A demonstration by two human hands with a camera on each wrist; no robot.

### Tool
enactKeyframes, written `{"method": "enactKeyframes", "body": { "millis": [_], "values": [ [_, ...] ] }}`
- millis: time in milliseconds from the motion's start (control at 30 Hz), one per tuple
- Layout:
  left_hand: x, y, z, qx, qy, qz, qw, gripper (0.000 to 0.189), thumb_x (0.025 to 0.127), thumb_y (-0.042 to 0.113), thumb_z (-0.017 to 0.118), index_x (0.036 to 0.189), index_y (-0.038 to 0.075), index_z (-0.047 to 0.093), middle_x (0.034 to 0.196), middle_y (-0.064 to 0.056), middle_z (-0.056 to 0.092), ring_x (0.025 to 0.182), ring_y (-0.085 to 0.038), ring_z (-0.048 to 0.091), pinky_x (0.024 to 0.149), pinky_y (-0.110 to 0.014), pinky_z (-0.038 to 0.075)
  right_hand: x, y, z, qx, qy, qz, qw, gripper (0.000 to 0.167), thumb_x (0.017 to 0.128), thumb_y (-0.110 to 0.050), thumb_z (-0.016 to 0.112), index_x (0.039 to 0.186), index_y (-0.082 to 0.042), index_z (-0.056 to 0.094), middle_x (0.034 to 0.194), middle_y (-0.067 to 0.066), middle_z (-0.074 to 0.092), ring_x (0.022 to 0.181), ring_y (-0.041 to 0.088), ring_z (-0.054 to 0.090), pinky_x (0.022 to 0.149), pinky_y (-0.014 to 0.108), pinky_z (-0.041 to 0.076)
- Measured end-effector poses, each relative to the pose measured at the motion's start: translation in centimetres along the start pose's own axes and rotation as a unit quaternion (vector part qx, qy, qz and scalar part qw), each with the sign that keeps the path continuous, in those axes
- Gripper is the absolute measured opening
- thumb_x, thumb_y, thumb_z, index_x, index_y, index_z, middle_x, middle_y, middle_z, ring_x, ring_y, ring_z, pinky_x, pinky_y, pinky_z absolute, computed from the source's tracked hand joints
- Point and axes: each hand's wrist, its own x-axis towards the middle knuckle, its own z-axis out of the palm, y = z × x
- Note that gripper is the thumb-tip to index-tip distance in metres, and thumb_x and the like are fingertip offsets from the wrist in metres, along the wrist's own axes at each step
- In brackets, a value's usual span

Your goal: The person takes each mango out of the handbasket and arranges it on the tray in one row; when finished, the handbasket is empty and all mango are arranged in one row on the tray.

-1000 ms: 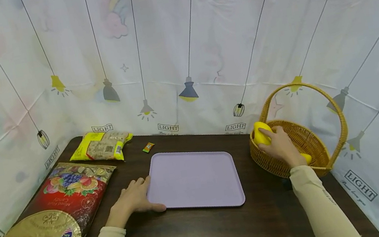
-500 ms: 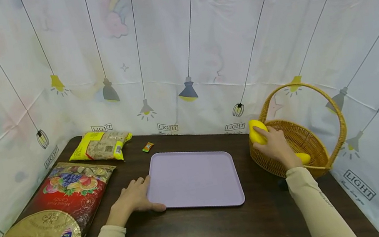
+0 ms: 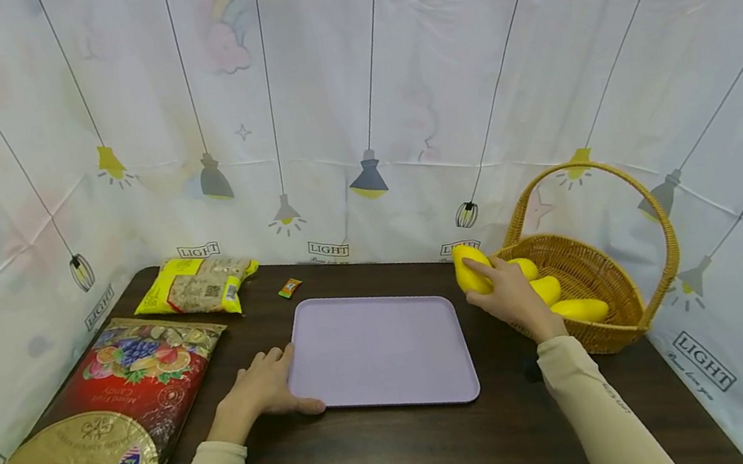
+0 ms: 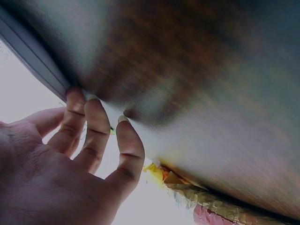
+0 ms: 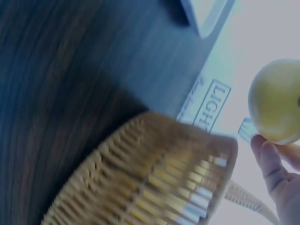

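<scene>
In the head view my right hand [image 3: 516, 299] grips a yellow mango [image 3: 469, 269] above the table, between the tray and the basket. The right wrist view shows this mango [image 5: 276, 101] at its right edge, with fingertips against its lower side. Several more mangoes [image 3: 581, 310] lie in the wicker basket [image 3: 610, 274], partly hidden by the right hand. My left hand [image 3: 260, 394] rests at the near left corner of a pale purple tray [image 3: 379, 352], thumb along its front edge. Its fingers [image 4: 97, 126] are loosely bent, tips touching down by the tray's rim.
A large red and gold candy bag [image 3: 120, 392] lies left of the left hand. Behind it is a yellow packet [image 3: 198, 286], with a small wrapped candy [image 3: 290, 288] beyond the tray. The basket's tall handle [image 3: 669, 229] arches over its opening. A printed curtain [image 3: 320, 108] borders the dark table.
My right hand has lifted the mango out over the basket's rim and carried it left, towards the tray. More mangoes in the basket are now visible. The left hand and tray have stayed put.
</scene>
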Motion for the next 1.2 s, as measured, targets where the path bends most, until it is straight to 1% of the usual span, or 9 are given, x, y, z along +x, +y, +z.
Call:
{"method": "enactKeyframes", "body": {
  "millis": [133,300,400,500,567,733,933,1067,1200],
  "values": [
    [-0.1,0.1,-0.1,0.002,-0.003,-0.001,1.0,0.122,0.065,0.069,0.082,0.155,0.002,0.034,0.149,-0.021,0.047,0.135,-0.042,0.044,0.104,-0.07,0.037,0.2,-0.8,1.3,0.004,-0.014,-0.009,0.9999,0.065,0.09,-0.031,0.066,0.15,-0.015,0.048,0.15,0.032,0.044,0.127,0.054,0.046,0.093,0.056,0.044],
    [-0.1,0.1,-0.2,0.003,-0.005,-0.002,1.0,0.122,0.065,0.069,0.082,0.155,0.002,0.033,0.149,-0.021,0.047,0.135,-0.042,0.044,0.105,-0.07,0.037,0.1,-1.9,2.9,-0.004,-0.034,-0.019,0.9993,0.063,0.09,-0.031,0.067,0.149,-0.018,0.05,0.146,0.032,0.047,0.126,0.051,0.05,0.098,0.059,0.046],
    [-0.1,0.1,-0.2,0.003,-0.006,-0.003,1.0,0.122,0.066,0.07,0.081,0.155,0.002,0.033,0.149,-0.021,0.047,0.136,-0.042,0.044,0.105,-0.07,0.036,0.0,-2.4,3.8,-0.006,-0.049,-0.026,0.9984,0.061,0.091,-0.031,0.067,0.148,-0.018,0.051,0.148,0.033,0.044,0.127,0.054,0.049,0.102,0.062,0.045],
    [-0.1,0.1,-0.2,0.001,-0.006,-0.004,1.0,0.122,0.066,0.069,0.081,0.155,0.002,0.033,0.15,-0.021,0.046,0.137,-0.043,0.043,0.105,-0.07,0.036,-0.1,-2.8,4.5,-0.001,-0.061,-0.032,0.9976,0.06,0.091,-0.032,0.069,0.147,-0.018,0.054,0.154,0.03,0.039,0.131,0.056,0.046,0.106,0.063,0.043],
    [-0.1,0.1,-0.1,0.0,-0.006,-0.004,1.0,0.122,0.066,0.069,0.081,0.155,0.002,0.033,0.15,-0.022,0.046,0.137,-0.043,0.043,0.106,-0.07,0.036,-0.2,-3.0,4.9,-0.002,-0.067,-0.04,0.997,0.059,0.09,-0.032,0.071,0.145,-0.018,0.056,0.156,0.027,0.037,0.133,0.055,0.046,0.107,0.062,0.043],
    [-0.1,0.0,0.0,0.002,-0.007,-0.005,1.0,0.122,0.066,0.07,0.081,0.156,0.002,0.033,0.15,-0.022,0.046,0.137,-0.043,0.043,0.105,-0.07,0.036,-0.2,-3.5,5.6,-0.003,-0.079,-0.057,0.9952,0.058,0.088,-0.031,0.073,0.143,-0.016,0.058,0.157,0.026,0.038,0.133,0.053,0.048,0.106,0.06,0.044],
    [0.0,-0.1,0.1,0.004,-0.007,-0.005,1.0,0.122,0.066,0.071,0.081,0.156,0.003,0.033,0.151,-0.021,0.045,0.138,-0.043,0.043,0.106,-0.07,0.036,0.0,-4.4,6.1,0.013,-0.098,-0.072,0.9925,0.062,0.088,-0.036,0.073,0.144,-0.018,0.056,0.155,0.028,0.04,0.133,0.052,0.049,0.106,0.061,0.044],
    [0.0,-0.1,0.1,0.002,-0.008,-0.006,1.0,0.123,0.066,0.07,0.081,0.156,0.003,0.033,0.151,-0.022,0.045,0.138,-0.043,0.042,0.107,-0.07,0.035,0.3,-5.3,6.4,0.02,-0.123,-0.083,0.9887,0.065,0.087,-0.037,0.073,0.147,-0.021,0.053,0.155,0.028,0.039,0.136,0.048,0.046,0.109,0.06,0.042],
    [0.0,-0.1,0.1,-0.001,-0.008,-0.005,1.0,0.122,0.066,0.07,0.081,0.156,0.002,0.033,0.151,-0.022,0.045,0.138,-0.044,0.042,0.106,-0.07,0.035,0.6,-6.5,6.5,0.028,-0.157,-0.072,0.9845,0.068,0.087,-0.039,0.071,0.15,-0.026,0.049,0.159,0.023,0.034,0.142,0.048,0.04,0.112,0.062,0.038]
  ]
}}
